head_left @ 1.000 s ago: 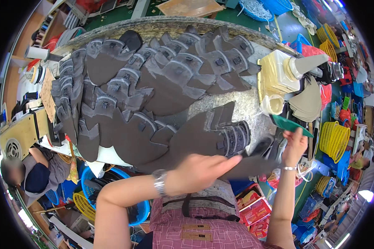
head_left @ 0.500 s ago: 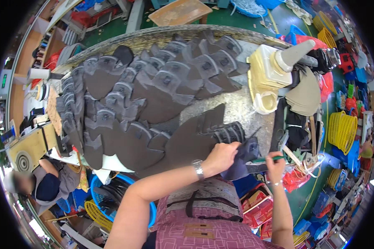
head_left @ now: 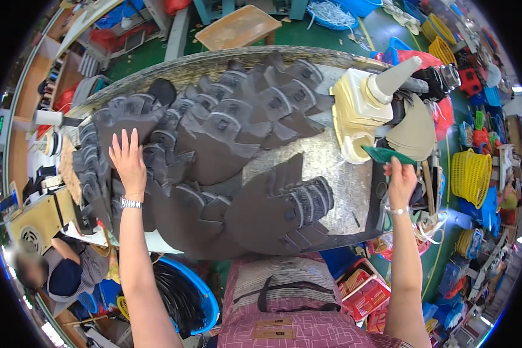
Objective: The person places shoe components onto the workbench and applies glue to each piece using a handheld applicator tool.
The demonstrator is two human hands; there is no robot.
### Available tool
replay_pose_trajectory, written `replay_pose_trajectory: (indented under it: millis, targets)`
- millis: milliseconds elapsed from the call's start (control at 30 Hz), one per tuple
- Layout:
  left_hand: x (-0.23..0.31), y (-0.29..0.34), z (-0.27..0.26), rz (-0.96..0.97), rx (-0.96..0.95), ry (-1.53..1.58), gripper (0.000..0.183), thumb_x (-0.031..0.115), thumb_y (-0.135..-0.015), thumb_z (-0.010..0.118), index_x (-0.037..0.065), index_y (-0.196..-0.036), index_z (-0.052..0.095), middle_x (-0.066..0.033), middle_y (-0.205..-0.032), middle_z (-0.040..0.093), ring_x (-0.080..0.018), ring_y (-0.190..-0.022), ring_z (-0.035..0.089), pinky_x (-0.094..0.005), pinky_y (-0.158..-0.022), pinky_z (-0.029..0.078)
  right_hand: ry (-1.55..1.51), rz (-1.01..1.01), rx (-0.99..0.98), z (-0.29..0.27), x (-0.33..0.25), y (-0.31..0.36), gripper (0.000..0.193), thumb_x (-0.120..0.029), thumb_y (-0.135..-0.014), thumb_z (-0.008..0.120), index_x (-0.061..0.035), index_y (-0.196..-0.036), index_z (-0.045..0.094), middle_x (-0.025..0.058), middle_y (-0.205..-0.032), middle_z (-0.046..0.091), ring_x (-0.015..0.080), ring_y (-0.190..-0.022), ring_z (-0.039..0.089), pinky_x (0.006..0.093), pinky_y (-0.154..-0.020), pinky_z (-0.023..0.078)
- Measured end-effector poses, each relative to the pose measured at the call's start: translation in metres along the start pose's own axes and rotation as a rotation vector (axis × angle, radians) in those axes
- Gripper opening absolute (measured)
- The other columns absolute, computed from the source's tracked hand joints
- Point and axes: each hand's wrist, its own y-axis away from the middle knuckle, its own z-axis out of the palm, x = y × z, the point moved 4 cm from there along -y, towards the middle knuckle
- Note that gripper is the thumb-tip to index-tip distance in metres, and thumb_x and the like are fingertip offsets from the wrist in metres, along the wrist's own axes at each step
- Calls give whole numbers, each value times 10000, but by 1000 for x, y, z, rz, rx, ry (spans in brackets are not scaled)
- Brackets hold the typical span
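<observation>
Several dark grey, curved cut pieces (head_left: 209, 156) lie overlapped in rows over the table, with lighter bands along some edges. My left hand (head_left: 129, 165) rests on the pieces at the left, its fingers stretched out. My right hand (head_left: 401, 181) is closed around a green flat scraper (head_left: 388, 155). The scraper's tip is at the open spout of a yellowed white plastic bottle (head_left: 362, 101) with a grey cone on it. Whether the tip is inside the spout I cannot tell. A small stack of the dark pieces (head_left: 312, 200) lies nearest me, at the middle right.
Beige curved sheets (head_left: 413, 130) lie right of the bottle. Below the table edge stand a blue basin (head_left: 209, 298) of black strips and a red crate (head_left: 365, 293). Another person (head_left: 69, 267) sits at the left by a cream machine (head_left: 43, 217). A brown tray (head_left: 238, 28) is beyond the table.
My left hand has gone from the near stack to the pieces at the far left and opened. My right hand has moved the green scraper up to the bottle's spout.
</observation>
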Motion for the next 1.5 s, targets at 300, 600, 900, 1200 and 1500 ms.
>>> replay_pose_trajectory:
  millis: [300, 600, 900, 1200, 1500]
  targets:
    - [208, 100, -75, 958, -484, 867, 598, 458, -657, 670, 113, -1123, 524, -119, -1134, 509, -314, -1116, 459, -476, -968, 353, -375, 343, -104, 10, 41, -8, 152, -197, -916, 515, -53, -873, 541, 46, -692, 620, 91, -512, 574, 210, -452, 469]
    - [222, 119, -65, 934, -586, 739, 574, 355, -733, 653, 154, -1227, 440, -134, -1237, 420, -329, -1181, 384, -546, -968, 315, -8, -407, -579, 138, -74, 118, 273, -44, -626, 765, -28, -793, 550, 114, -837, 623, 250, -724, 619, 329, -620, 500]
    - [218, 117, -67, 896, -598, 742, 576, 364, -690, 681, 137, -1181, 483, -142, -1224, 410, -333, -1178, 370, -534, -947, 336, 105, -225, -489, 77, -53, 183, 276, -134, -616, 792, -54, -715, 547, 94, -670, 609, 214, -570, 609, 289, -530, 488]
    - [226, 101, -86, 805, -423, 736, 458, 178, -699, 612, 47, -1127, 515, -172, -1092, 531, -333, -1021, 524, -425, -868, 436, 92, -256, -255, 162, -64, 65, 162, -68, -811, 625, 0, -956, 597, 130, -790, 648, 213, -652, 643, 286, -588, 495]
    - [307, 44, -89, -62, -783, 1635, 271, 70, -813, 550, 9, -1074, 589, -213, -845, 627, -332, -765, 630, -378, -669, 512, -443, 186, 72, -34, 6, 72, 166, -206, -908, 521, -41, -899, 533, 71, -919, 581, 127, -725, 554, 271, -607, 484]
